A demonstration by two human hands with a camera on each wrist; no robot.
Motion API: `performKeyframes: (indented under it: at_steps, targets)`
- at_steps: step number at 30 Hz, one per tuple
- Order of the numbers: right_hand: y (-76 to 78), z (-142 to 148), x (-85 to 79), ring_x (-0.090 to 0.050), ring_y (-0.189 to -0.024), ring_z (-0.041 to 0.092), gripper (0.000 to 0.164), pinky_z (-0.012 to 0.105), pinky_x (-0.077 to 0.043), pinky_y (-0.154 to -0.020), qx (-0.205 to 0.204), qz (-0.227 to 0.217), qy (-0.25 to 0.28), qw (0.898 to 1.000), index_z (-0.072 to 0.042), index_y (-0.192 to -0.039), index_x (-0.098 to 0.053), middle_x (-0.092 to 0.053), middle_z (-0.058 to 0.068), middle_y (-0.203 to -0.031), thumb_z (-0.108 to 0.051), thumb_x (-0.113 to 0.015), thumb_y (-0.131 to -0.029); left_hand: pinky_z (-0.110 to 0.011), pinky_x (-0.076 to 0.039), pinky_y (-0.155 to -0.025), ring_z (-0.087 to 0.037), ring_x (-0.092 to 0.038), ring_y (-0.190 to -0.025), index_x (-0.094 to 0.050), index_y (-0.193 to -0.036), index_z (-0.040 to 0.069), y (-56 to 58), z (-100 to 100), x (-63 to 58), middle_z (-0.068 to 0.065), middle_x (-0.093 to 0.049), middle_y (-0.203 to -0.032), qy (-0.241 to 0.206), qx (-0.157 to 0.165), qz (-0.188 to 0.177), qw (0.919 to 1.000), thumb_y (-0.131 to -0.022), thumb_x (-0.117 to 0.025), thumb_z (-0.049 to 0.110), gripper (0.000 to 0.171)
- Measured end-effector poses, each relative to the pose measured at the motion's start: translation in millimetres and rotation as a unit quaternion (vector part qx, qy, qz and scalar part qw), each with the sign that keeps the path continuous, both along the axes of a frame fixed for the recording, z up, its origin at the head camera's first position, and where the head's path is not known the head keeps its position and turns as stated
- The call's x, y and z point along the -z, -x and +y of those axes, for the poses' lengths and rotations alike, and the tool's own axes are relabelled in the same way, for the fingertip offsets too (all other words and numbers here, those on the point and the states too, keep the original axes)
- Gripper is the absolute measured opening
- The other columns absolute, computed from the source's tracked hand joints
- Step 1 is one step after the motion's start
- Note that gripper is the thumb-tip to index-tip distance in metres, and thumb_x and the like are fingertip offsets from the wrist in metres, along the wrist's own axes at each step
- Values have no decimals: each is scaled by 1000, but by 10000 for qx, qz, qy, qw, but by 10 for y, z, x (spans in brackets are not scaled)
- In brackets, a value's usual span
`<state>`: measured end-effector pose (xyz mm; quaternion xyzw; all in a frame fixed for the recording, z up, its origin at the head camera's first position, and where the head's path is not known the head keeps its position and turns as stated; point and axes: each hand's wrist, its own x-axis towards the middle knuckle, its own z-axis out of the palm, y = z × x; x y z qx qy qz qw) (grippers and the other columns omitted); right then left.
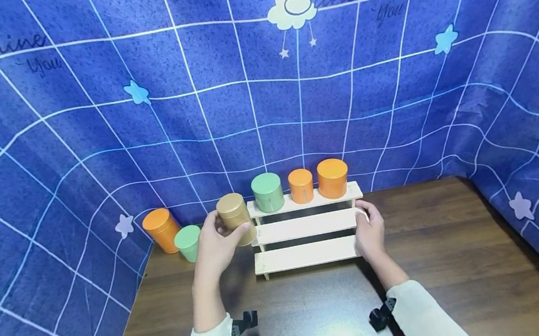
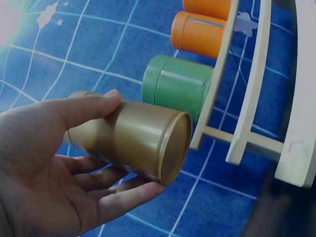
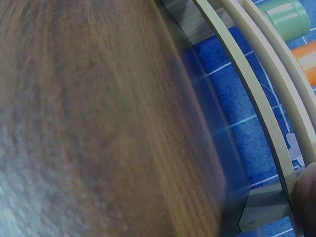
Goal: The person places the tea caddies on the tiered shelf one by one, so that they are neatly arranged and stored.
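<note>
My left hand [image 1: 214,246] grips a gold lidded canister [image 1: 235,216], which is held slightly tilted at the left end of a three-tier wooden shelf [image 1: 306,227]. In the left wrist view, the thumb lies along one side of the gold canister [image 2: 143,133] and the fingers along the other, with its base facing the shelf. At the shelf's right end, my right hand [image 1: 370,231] holds the edge near the middle tier. Only a little of that hand shows in the right wrist view. The top tier carries a green canister [image 1: 268,193], a small orange canister [image 1: 301,186] and a wider orange canister [image 1: 333,178].
Left of the shelf, a tall orange canister [image 1: 163,231] and a small green canister [image 1: 189,243] stand on the brown wooden table [image 1: 433,249]. A blue patterned cloth [image 1: 262,102] hangs behind and along both sides.
</note>
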<state>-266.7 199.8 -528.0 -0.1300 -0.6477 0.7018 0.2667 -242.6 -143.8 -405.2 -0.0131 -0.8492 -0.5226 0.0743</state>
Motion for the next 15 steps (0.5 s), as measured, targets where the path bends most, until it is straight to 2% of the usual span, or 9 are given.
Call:
performKeyframes:
  at_steps: [6,12,15]
  targets:
    - [-20,8,-37,-54,-106,8,35,7,-43,-89,-24,-96,-88,9999,8,-135,-62,-64,27,-133,3,-48,-103,-45,-57,-101,-31,-70,-117,-56,-138,8,3,118,17,-17,-70,-127,171,264,63,9995,-87,-88,32,65]
    - [-164,-69,-252,-54,-110,18,35,7,-43,-90,-76,-68,-124,9999,13,-133,-60,-62,32,-132,7,-46,-101,-49,-57,-103,-31,-69,-121,-54,-140,9,18,209,91,-16,-69,-132,265,566,76,9980,-86,-89,29,67]
    - [-201,-90,-294,-54,-109,18,35,7,-43,-90,-78,-61,-122,9999,13,-133,-61,-62,32,-131,6,-46,-101,-49,-57,-103,-30,-68,-120,-55,-141,10,29,245,120,-14,-70,-131,373,668,105,9970,-85,-90,29,69]
